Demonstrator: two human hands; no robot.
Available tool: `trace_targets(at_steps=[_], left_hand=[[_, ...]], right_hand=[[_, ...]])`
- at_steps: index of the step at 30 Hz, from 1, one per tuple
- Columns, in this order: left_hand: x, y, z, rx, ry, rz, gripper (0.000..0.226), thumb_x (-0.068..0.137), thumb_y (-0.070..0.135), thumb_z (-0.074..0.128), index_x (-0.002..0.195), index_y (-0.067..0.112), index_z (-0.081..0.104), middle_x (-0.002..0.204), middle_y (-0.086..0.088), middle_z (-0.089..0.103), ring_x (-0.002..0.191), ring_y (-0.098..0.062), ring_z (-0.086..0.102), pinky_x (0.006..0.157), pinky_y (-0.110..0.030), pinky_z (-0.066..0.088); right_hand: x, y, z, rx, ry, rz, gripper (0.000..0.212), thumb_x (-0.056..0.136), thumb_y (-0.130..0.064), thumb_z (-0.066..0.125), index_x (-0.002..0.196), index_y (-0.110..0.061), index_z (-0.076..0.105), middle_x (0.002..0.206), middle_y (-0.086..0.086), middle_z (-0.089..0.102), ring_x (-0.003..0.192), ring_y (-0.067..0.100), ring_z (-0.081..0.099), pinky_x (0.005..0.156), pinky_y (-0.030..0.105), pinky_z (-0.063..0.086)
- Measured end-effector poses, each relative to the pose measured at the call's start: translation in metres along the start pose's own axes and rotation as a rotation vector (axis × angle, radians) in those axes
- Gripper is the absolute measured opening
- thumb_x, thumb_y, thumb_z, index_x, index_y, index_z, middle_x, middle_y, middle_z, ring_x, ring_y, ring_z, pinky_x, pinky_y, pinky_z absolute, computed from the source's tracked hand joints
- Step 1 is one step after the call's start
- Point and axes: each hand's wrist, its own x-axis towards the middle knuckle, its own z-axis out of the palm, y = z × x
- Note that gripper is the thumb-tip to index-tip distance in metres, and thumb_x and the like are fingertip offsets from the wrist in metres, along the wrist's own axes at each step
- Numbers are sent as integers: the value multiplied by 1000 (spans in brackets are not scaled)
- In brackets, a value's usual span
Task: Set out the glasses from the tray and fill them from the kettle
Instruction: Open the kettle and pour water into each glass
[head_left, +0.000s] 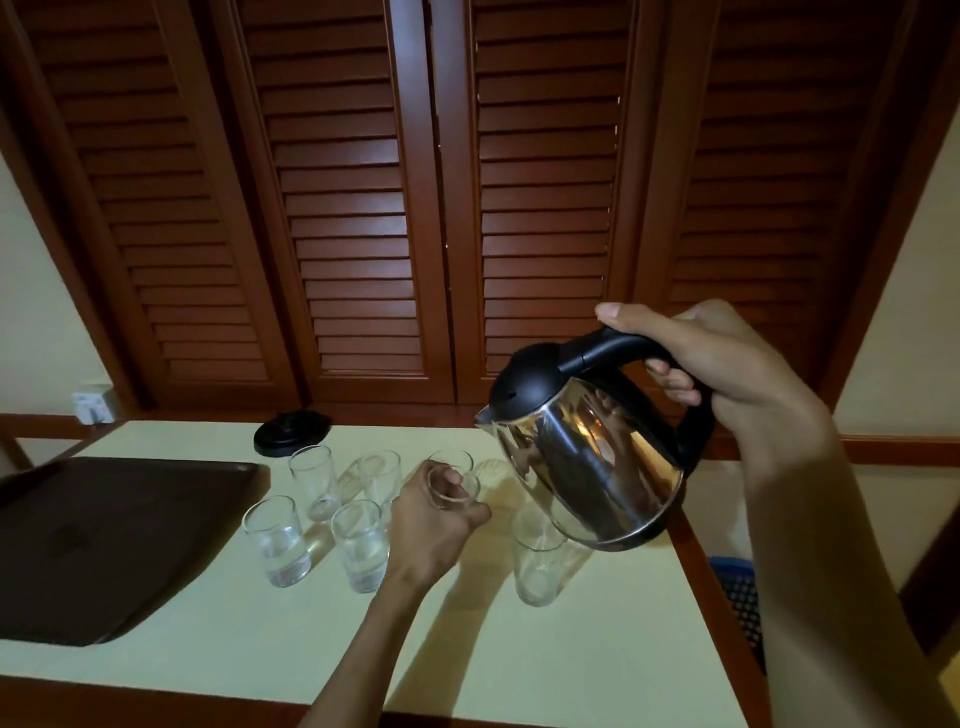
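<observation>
Glasses are already set out; one glass (451, 480) is being gripped by left-hand fingers (457, 512), the kettle (582, 462) being tipped, right-hand fingers (672, 384) clamped on its handle.

It looked like a room in a home or a guest lodging rather than a workplace. Tall louvred wooden doors (363, 208) in a reddish-brown stain filled the back wall, framed by plain cream walls (31, 312). In front stood a pale-topped table (519, 649) with a wooden edge, bearing a dark serving tray (104, 545), drinking glasses (275, 540) and a steel electric kettle (587, 467) (its black base (291, 432) sat by the doors). A wall socket (92, 406) showed at the left, a blue basket (740, 597) low on the right.
</observation>
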Motion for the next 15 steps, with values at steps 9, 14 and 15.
trace_targets(at_steps=[9,14,15], left_hand=[[2,5,0,66,-51,15,36,60,8,84,88,13,61,78,2,72,57,4,62,53,-9,44],[4,3,1,93,-31,8,35,61,11,86,88,16,63,78,5,71,70,-9,66,57,-19,43],[5,1,1,91,-28,5,35,61,11,86,88,16,63,78,5,71,70,-9,66,57,-19,42]], right_hand=[[8,-17,11,-173,-69,24,60,78,-55,80,34,-19,59,39,-6,45,33,8,35,38,19,29],[12,-26,16,-278,-105,4,57,76,-57,81,38,-18,62,41,-6,46,35,7,37,40,21,30],[12,-26,16,-285,-106,5,57,76,-56,81,36,-20,63,41,-6,46,35,7,37,40,21,30]])
